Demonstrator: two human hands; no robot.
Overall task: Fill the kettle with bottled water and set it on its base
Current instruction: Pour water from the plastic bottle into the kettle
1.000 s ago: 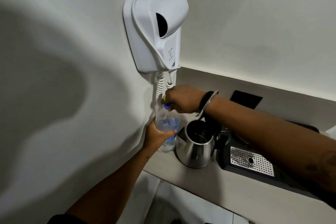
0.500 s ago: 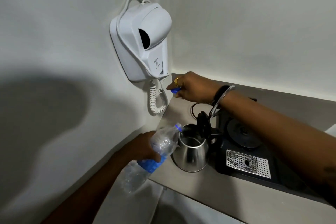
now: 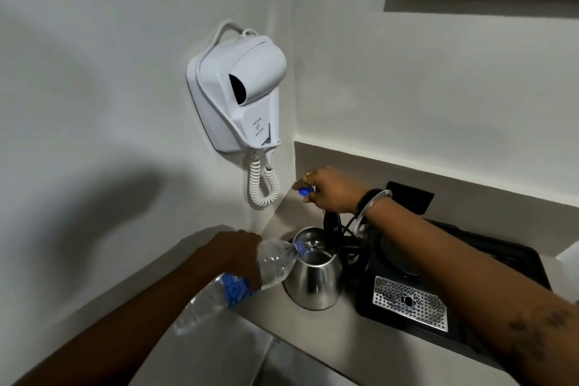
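Note:
A steel kettle (image 3: 315, 283) stands on the counter with its black lid (image 3: 332, 224) flipped up. My left hand (image 3: 238, 252) grips a clear plastic water bottle (image 3: 275, 263) with a blue label, tilted so its mouth lies over the kettle's opening. My right hand (image 3: 330, 188) hovers behind the kettle, pinching the blue bottle cap (image 3: 305, 190). The kettle's round base (image 3: 396, 255) sits on a black tray (image 3: 488, 263) to the right, partly hidden by my right forearm.
A white wall-mounted hair dryer (image 3: 241, 94) with a coiled cord (image 3: 263, 186) hangs above the counter's left corner. The tray has a perforated metal drip grate (image 3: 410, 301). A black wall socket (image 3: 410, 196) sits behind. The counter (image 3: 344, 341) ends in front.
My right hand twisted the cap off and lifted it back. My left hand tipped the bottle from upright down until its mouth reached the kettle's opening.

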